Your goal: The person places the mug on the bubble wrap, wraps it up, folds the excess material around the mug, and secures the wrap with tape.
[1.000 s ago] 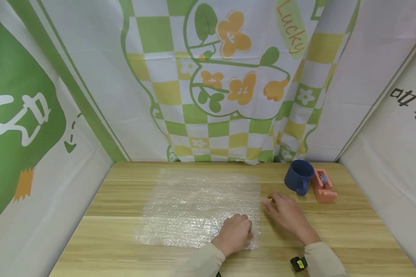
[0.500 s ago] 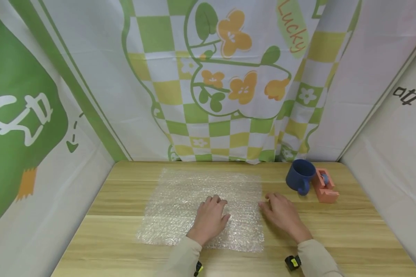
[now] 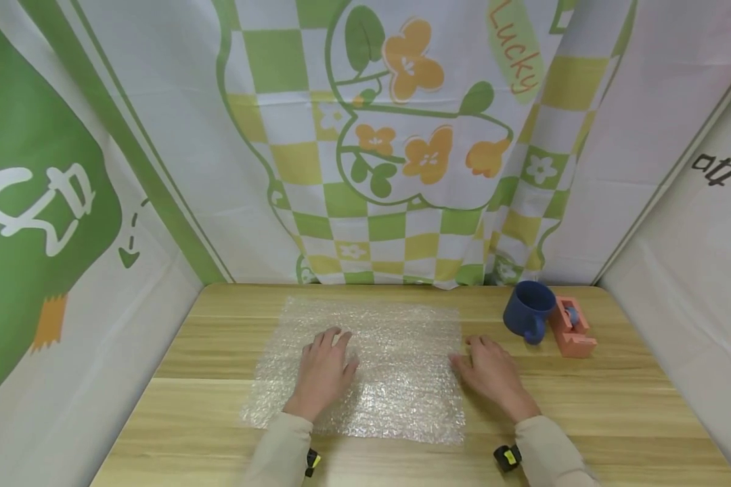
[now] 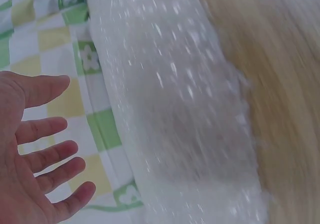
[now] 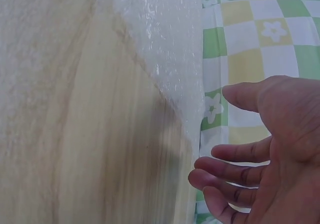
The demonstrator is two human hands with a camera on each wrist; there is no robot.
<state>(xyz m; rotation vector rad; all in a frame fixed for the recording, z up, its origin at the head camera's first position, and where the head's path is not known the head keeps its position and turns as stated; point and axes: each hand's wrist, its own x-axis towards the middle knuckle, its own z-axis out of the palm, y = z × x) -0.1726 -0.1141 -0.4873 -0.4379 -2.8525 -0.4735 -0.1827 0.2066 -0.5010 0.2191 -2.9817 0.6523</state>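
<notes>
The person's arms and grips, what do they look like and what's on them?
The left sleeve and right sleeve are long and plain beige. On each one's inner side is a small black wrist camera with a yellow patch. The left grip and right grip are bare, ungloved five-fingered hands.

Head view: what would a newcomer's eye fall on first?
Probably the shiny bubble wrap spread flat on the table, with the left hand over it and the right hand at its right edge. Next, the dark blue mug beside the coral tape dispenser, far right.
</notes>
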